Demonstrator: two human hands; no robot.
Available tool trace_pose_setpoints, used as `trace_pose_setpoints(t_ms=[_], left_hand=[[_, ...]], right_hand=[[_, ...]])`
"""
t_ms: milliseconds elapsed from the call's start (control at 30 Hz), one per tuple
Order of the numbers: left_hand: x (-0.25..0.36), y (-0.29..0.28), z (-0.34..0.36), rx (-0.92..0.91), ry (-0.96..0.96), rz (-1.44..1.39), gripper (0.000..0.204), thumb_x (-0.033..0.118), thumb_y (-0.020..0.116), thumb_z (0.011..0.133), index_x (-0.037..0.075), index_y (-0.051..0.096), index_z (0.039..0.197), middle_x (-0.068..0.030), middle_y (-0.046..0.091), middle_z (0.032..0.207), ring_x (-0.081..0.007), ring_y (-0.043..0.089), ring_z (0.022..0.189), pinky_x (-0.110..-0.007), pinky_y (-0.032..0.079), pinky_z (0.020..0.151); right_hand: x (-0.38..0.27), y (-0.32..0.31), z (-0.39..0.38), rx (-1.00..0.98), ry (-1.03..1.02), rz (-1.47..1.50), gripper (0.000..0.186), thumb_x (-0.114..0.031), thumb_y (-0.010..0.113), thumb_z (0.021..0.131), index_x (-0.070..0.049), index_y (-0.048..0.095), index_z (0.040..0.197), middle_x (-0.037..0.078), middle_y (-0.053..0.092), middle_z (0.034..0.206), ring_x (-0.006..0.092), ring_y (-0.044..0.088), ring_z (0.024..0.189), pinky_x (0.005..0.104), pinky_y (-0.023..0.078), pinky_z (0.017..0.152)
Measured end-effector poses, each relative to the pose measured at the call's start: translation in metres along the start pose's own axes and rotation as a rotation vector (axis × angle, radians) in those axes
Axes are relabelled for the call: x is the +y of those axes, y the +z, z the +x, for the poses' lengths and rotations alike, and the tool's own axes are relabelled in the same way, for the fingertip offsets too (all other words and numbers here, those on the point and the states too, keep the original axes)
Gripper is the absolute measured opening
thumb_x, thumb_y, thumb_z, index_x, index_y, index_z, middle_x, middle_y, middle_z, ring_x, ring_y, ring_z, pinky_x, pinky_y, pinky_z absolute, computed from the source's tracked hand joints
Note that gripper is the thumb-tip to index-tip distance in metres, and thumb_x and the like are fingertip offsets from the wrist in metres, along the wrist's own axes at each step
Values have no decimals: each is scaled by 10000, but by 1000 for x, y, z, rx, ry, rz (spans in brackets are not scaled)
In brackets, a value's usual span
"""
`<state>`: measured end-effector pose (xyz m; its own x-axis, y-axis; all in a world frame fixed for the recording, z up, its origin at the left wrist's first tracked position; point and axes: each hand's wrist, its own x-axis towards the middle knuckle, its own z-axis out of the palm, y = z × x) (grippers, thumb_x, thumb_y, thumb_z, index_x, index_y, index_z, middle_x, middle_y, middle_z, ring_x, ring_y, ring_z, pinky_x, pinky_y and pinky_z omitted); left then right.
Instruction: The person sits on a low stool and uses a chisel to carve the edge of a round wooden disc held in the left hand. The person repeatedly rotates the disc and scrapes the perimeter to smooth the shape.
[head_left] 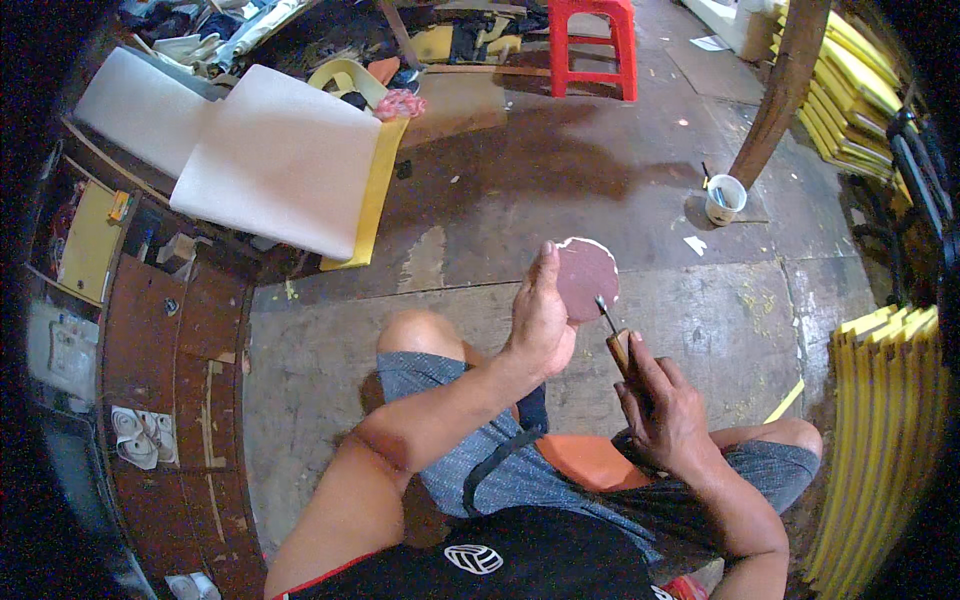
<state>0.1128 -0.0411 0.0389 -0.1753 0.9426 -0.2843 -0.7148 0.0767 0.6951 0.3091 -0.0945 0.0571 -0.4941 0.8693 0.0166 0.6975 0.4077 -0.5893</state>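
Observation:
My left hand (540, 320) grips a round, reddish-brown disc (587, 280) by its left side, thumb up along the edge. A pale, ragged rim shows along the disc's top and right edge; what it is made of I cannot tell. My right hand (660, 405) is closed around the wooden handle of a small tool (619, 345) with a thin dark metal shaft. Its tip meets the lower right part of the disc's face, or lies just in front of it. An orange piece (595, 462) rests across my lap below the hands, beside a dark strap (495, 468).
White foam-like sheets (285, 160) with a yellow layer lie at the left, above a brown wooden cabinet (160, 360). A red stool (592, 50) stands far ahead. A white cup (724, 200) sits near a wooden post (785, 95). Yellow stacks (880, 430) line the right.

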Motion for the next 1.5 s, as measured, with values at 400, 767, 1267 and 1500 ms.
trace_pose_setpoints(t_ms=[400,767,1267,1500], left_hand=[[-4,4,-1,54,1,37,449,462,424,1025,75,495,1241,-84,598,1145,-205,598,1053,-395,504,922],[4,6,2,12,-11,33,466,477,422,1021,78,488,1252,-91,586,1171,-216,586,1089,-403,503,930],[-2,7,-1,5,-53,54,462,471,435,1018,69,492,1238,-106,600,1153,-223,605,1058,-424,520,907],[0,9,-6,55,-86,63,465,480,441,1013,71,489,1230,-98,599,1142,-224,601,1072,-412,514,918]], right_hand=[[-3,-2,1,27,-14,46,649,-212,662,875,-91,393,1453,203,618,925,402,658,782,476,550,644],[-1,-1,-6,61,-83,66,667,-185,667,872,-72,373,1461,207,609,931,408,649,743,478,542,626],[-3,-3,-4,59,-39,44,632,-171,675,863,-62,421,1432,194,617,940,388,654,739,455,547,625],[-6,-2,2,58,-54,41,645,-186,665,871,-52,394,1441,199,614,873,393,649,728,469,544,621]])
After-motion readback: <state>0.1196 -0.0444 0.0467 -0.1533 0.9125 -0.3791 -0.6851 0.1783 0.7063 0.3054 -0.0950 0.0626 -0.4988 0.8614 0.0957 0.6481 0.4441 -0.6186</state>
